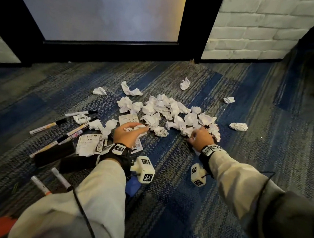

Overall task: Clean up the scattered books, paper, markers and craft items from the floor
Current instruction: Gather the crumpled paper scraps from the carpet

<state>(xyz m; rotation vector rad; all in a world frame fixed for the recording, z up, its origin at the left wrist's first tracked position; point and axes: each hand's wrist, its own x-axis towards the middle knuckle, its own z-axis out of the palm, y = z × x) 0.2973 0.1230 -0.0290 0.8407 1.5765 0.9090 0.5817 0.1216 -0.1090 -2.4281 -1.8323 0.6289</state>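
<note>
My left hand (pixel 127 133) and right hand (pixel 201 138) each gripped crumpled white paper balls (pixel 172 112), the heap lying just beyond my right.

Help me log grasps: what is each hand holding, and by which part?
Left hand grips a crumpled paper ball from above, around its top. Right hand pinches a paper scrap at the near edge of the paper pile.

Dim indoor light, wide-angle edge warp, slight motion blur
</note>
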